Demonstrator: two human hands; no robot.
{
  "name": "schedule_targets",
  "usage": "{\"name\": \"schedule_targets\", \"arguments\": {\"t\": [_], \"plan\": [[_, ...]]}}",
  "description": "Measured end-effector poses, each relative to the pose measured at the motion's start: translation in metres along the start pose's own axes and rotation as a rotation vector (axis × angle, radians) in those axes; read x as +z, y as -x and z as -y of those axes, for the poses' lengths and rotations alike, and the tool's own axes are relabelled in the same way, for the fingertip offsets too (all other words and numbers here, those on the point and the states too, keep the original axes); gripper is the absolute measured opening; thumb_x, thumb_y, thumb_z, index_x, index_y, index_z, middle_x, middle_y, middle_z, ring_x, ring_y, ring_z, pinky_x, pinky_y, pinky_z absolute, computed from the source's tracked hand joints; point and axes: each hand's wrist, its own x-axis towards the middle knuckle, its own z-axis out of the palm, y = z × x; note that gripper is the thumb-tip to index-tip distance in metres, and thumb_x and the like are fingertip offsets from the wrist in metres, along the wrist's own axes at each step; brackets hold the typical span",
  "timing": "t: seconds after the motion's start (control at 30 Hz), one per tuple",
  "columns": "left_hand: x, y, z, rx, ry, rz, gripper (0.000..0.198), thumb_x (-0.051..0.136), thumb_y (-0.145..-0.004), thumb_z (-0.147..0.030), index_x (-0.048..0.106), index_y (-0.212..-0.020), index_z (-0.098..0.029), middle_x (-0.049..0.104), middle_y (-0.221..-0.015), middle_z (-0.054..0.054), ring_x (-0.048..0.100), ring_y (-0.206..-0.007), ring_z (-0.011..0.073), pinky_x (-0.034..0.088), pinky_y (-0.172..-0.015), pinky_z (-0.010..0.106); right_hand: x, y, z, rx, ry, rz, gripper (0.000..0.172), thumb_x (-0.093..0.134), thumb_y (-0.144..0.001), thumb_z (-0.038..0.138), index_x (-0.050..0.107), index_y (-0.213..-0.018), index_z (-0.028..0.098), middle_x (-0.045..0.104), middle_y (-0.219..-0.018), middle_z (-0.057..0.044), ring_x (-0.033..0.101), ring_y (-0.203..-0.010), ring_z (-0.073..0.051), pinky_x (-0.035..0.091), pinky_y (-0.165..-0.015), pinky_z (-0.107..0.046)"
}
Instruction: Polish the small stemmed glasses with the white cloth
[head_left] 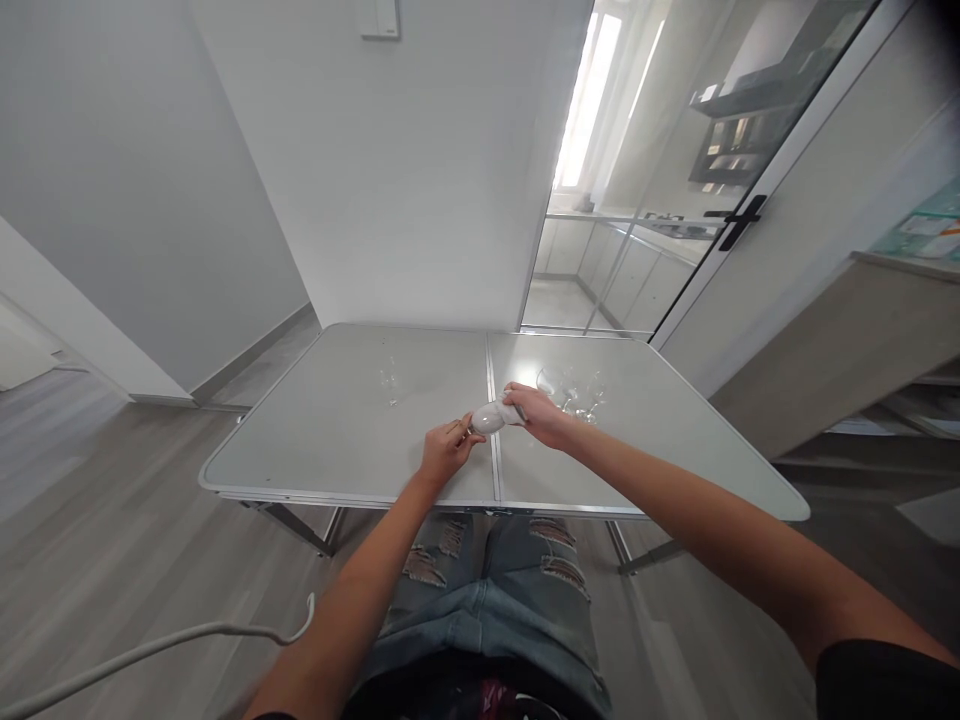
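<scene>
Head view, both hands' grip pinching white cloth (491,417), grey folding table (352,440), wood floor (112,540).

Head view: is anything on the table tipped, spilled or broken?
Nothing stands out. The glass stands upright on the table, as do the glasses. Left hand and right hand hold a glass wrapped in cloth.

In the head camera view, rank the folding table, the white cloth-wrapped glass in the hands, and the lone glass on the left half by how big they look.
1. folding table
2. cloth-wrapped glass, between the left hand and right hand
3. lone glass, faint; it lies farther away, so this order is unsure
</scene>
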Motion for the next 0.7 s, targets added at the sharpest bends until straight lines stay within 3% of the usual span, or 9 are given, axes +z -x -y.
{"name": "schedule_targets", "arguments": {"t": [0.1, 0.2, 0.33, 0.4, 0.5, 0.6, 0.7], "plan": [[0.000, 0.000, 0.000, 0.038, 0.134, 0.042, 0.043, 0.053, -0.096, -0.048, 0.065, -0.122, -0.015, 0.071, -0.078, 0.005, 0.061, -0.065, 0.0131, 0.045, -0.063, 0.023, -0.012, 0.005, -0.004, -0.237, 0.309, 0.202, 0.009, 0.047, -0.079, 0.025, 0.039, -0.079, 0.023, 0.037, -0.071, 0.004, 0.035, -0.064, -0.013, 0.032, -0.057, -0.025], [-0.003, -0.001, -0.003, 0.052, 0.146, 0.102, 0.044, 0.054, -0.096, -0.048, 0.064, -0.123, -0.015, 0.070, -0.079, 0.005, 0.061, -0.066, 0.0130, 0.044, -0.063, 0.023, -0.029, 0.006, -0.001, -0.467, 0.693, 0.408, 0.009, 0.045, -0.081, 0.018, 0.038, -0.080, 0.023, 0.041, -0.073, 0.004, 0.038, -0.067, -0.014, 0.036, -0.065, -0.028], [-0.008, -0.002, -0.008, 0.049, 0.106, 0.159, 0.042, 0.056, -0.095, -0.048, 0.065, -0.121, -0.017, 0.070, -0.078, 0.004, 0.060, -0.065, 0.0127, 0.041, -0.062, 0.023, -0.043, 0.003, 0.010, -0.721, 1.093, 0.661, 0.012, 0.047, -0.083, 0.013, 0.048, -0.088, 0.023, 0.053, -0.074, 0.002, 0.046, -0.069, -0.017, 0.041, -0.089, -0.039], [-0.009, -0.003, -0.010, 0.039, 0.088, 0.179, 0.041, 0.056, -0.095, -0.047, 0.066, -0.121, -0.017, 0.069, -0.077, 0.004, 0.060, -0.064, 0.0127, 0.040, -0.061, 0.023, -0.046, 0.002, 0.015, -0.817, 1.230, 0.702, 0.018, 0.047, -0.084, 0.009, 0.052, -0.093, 0.024, 0.056, -0.071, 0.003, 0.050, -0.068, -0.017, 0.036, -0.103, -0.044], [-0.008, -0.003, -0.009, 0.009, 0.076, 0.174, 0.041, 0.057, -0.094, -0.046, 0.066, -0.122, -0.018, 0.069, -0.076, 0.004, 0.060, -0.064, 0.0130, 0.040, -0.061, 0.022, -0.048, 0.003, 0.019, -0.910, 1.341, 0.728, 0.025, 0.044, -0.085, 0.005, 0.057, -0.095, 0.024, 0.061, -0.075, 0.002, 0.058, -0.077, -0.018, 0.029, -0.112, -0.047], [-0.006, -0.003, -0.007, -0.016, 0.106, 0.138, 0.043, 0.059, -0.093, -0.047, 0.066, -0.122, -0.017, 0.068, -0.075, 0.003, 0.059, -0.064, 0.0128, 0.041, -0.062, 0.023, -0.048, 0.004, 0.018, -0.942, 1.292, 0.754, 0.028, 0.042, -0.086, 0.003, 0.059, -0.093, 0.023, 0.064, -0.086, -0.002, 0.059, -0.094, -0.020, 0.031, -0.110, -0.045], [-0.005, -0.002, -0.005, -0.013, 0.147, 0.122, 0.042, 0.058, -0.093, -0.047, 0.067, -0.121, -0.016, 0.067, -0.073, 0.002, 0.057, -0.063, 0.0123, 0.041, -0.062, 0.023, -0.044, 0.006, 0.013, -0.808, 1.131, 0.674, 0.022, 0.043, -0.082, 0.004, 0.055, -0.085, 0.022, 0.060, -0.084, -0.002, 0.055, -0.087, -0.019, 0.040, -0.095, -0.040]]}}
